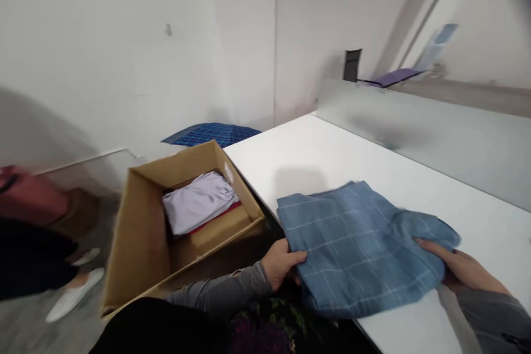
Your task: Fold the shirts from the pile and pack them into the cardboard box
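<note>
A folded piece of blue checked cloth (352, 249) with thin white lines is held between both hands, over the near edge of a white table (269, 149). My left hand (282, 265) is closed on its left edge, thumb on top and fingers underneath. At the right end, my right hand (460, 265) grips the cloth the same way, its fingers hidden below. To the left stands an open cardboard box (145, 232). Inside it lies folded pale lilac cloth (201, 202) on top of some red cloth (219, 217).
A low frosted panel (415, 133) runs along the table's far side. Behind the box is an open blue checked umbrella (211, 134). At far left, another person's legs and white shoes (74, 293) show near a red object (33, 199).
</note>
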`<move>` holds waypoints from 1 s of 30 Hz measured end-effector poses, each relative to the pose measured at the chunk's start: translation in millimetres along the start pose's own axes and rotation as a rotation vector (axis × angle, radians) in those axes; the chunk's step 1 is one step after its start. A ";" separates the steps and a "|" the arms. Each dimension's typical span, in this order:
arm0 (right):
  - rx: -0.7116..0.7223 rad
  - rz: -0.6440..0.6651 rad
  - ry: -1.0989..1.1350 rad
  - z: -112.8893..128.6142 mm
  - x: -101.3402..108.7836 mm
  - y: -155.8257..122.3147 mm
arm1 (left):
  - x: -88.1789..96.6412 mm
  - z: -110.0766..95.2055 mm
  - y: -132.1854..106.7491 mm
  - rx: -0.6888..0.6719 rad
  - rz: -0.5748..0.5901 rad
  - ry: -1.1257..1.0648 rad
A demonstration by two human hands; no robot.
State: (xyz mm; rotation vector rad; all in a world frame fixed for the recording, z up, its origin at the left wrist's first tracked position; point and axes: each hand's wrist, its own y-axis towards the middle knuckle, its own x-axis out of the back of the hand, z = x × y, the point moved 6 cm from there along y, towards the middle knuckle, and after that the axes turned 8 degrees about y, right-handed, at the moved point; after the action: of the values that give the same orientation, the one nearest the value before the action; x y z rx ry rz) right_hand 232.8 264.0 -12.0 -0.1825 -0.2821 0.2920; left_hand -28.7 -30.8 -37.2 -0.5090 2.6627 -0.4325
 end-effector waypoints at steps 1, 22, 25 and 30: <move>-0.025 0.103 0.048 3.0 -23.9 5.0 | 9.9 -10.9 -3.4 -0.065 -0.005 0.011; 0.158 0.929 -0.275 139.0 -551.6 -108.8 | 423.6 -143.1 -172.2 0.137 -1.099 1.310; 0.156 0.987 -0.356 120.0 -549.9 -115.3 | 445.0 -135.3 -139.7 0.293 -0.934 1.459; 0.391 1.037 -0.333 107.0 -494.1 -132.9 | 435.5 -144.6 -62.6 0.144 -0.836 1.396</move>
State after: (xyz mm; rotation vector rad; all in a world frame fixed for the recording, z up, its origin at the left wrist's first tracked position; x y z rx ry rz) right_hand -219.0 1.4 -4.0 0.1286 -0.4373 1.4024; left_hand -446.1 -231.2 -26.5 -1.7990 3.3803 -1.7187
